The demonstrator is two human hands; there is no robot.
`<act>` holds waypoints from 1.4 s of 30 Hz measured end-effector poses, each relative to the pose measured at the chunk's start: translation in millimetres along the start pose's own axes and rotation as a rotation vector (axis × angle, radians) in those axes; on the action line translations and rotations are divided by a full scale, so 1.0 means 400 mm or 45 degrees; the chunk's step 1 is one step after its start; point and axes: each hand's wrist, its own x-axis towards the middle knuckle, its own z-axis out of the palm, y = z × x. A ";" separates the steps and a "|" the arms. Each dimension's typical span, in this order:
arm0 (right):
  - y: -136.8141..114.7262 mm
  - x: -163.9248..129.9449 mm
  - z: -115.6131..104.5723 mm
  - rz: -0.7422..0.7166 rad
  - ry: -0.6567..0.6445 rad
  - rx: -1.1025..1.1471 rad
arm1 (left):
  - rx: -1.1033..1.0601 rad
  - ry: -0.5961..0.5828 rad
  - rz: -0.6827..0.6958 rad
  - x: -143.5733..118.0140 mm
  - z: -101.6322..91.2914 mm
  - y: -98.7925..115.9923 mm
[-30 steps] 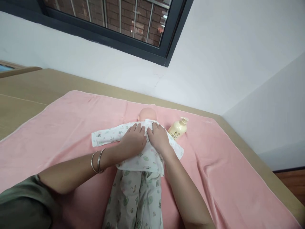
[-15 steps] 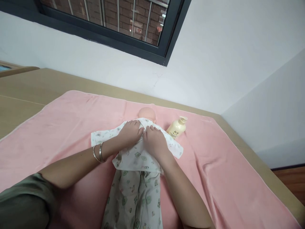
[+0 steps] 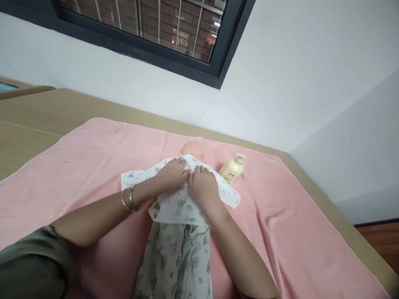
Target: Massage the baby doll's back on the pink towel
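Note:
A baby doll, its bald head showing at the far end, lies in a white printed baby shirt and matching pants. Both my hands are at the upper front of the shirt, just below the head. My left hand has its fingers bent on the cloth at the collar, thumb towards the middle. Close beside it, my right hand grips the other side of the neckline, fingers curled. The fingertips are partly hidden. Both sleeves of the shirt lie spread out sideways.
A pale yellow pump bottle lies tilted right of the doll's head, beside the right sleeve. Under everything is a pink blanket with some folds, spread on a wooden surface. A white wall with a dark-framed window rises behind.
The camera view has shifted slightly. My hands stay at the shirt's neckline, with hardly any movement against the cloth.

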 end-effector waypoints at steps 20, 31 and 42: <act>0.030 0.042 0.037 -0.116 0.312 0.202 | -0.413 -0.233 -0.352 -0.011 -0.128 0.015; 0.014 0.030 0.053 -0.181 0.391 0.301 | -0.470 -0.056 -0.078 -0.073 -0.222 0.091; 0.013 0.033 0.064 -0.223 0.278 0.251 | -0.890 0.283 -0.089 -0.082 -0.225 0.120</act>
